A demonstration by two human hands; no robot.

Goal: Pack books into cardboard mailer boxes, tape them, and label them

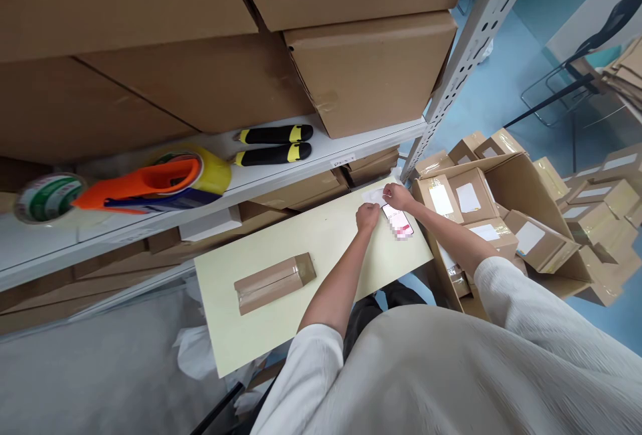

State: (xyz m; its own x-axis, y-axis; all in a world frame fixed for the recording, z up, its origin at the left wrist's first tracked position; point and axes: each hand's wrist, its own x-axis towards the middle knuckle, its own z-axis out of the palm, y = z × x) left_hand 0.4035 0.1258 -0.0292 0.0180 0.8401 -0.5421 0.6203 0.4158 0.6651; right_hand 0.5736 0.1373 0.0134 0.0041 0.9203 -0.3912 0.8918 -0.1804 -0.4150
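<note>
Near the far right end of a pale yellow table (pixel 331 247), my left hand (pixel 368 215) and my right hand (pixel 396 196) are close together, a small gap apart. Between them is a thin white paper or label (pixel 374 195); the fingers of both hands are closed on its edges. Just below my right hand a phone (pixel 398 221) with a lit screen lies on the table. A closed, taped brown carton (pixel 275 282) rests on the left half of the table, away from both hands.
A white shelf (pixel 341 150) beyond the table holds large boxes (pixel 376 73), two black-yellow knives (pixel 273 154), an orange tape dispenser (pixel 143 184) and a tape roll (pixel 53 197). At right stands an open carton (pixel 531 187) of labelled small boxes, beside a metal post (pixel 456 53).
</note>
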